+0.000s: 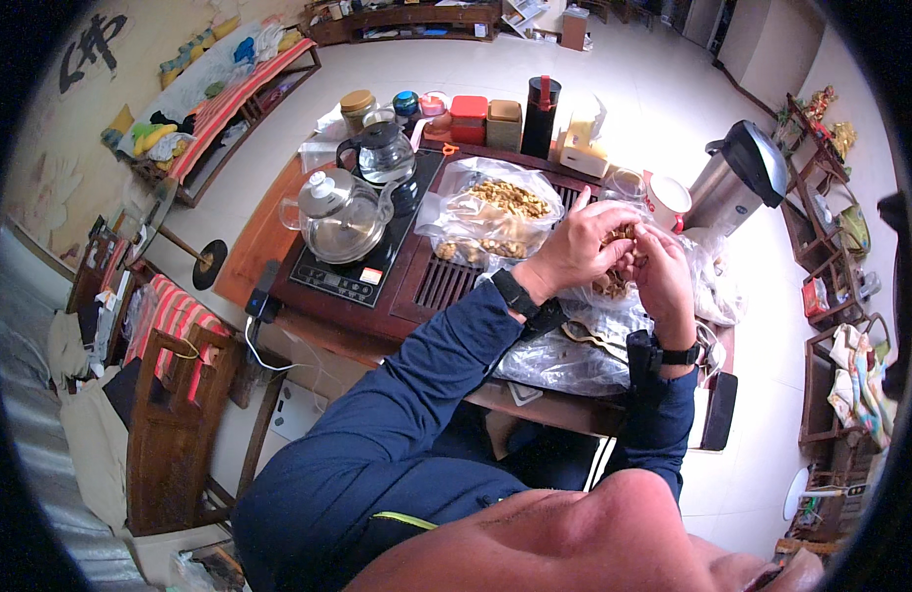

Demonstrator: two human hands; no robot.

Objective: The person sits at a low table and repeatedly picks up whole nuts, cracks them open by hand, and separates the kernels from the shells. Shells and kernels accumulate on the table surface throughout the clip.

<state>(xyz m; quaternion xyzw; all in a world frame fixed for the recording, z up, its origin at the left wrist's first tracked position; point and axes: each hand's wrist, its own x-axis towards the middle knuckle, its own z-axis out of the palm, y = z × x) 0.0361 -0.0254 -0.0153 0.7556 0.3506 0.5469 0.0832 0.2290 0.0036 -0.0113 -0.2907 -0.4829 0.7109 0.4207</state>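
My left hand [592,233] and my right hand [663,270] meet above the right half of a dark wooden tea table. Between their fingers is a brown piece that looks like a walnut [618,234], partly hidden by the fingers. Just below them, more brown walnut pieces or shells [611,285] lie on clear plastic. Left of my hands, an open plastic bag [456,181] holds golden-brown walnut kernels [509,198]. Whole-looking walnuts [493,248] show through plastic at the kernels' near side. A crumpled plastic sheet [567,366] covers the table's near edge.
A glass teapot [341,222] and a glass kettle [385,155] stand on a black induction hob [337,281]. Jars, tins [468,118] and a black flask [541,118] line the far edge. A white mug [666,198] and a steel thermos [737,177] stand right.
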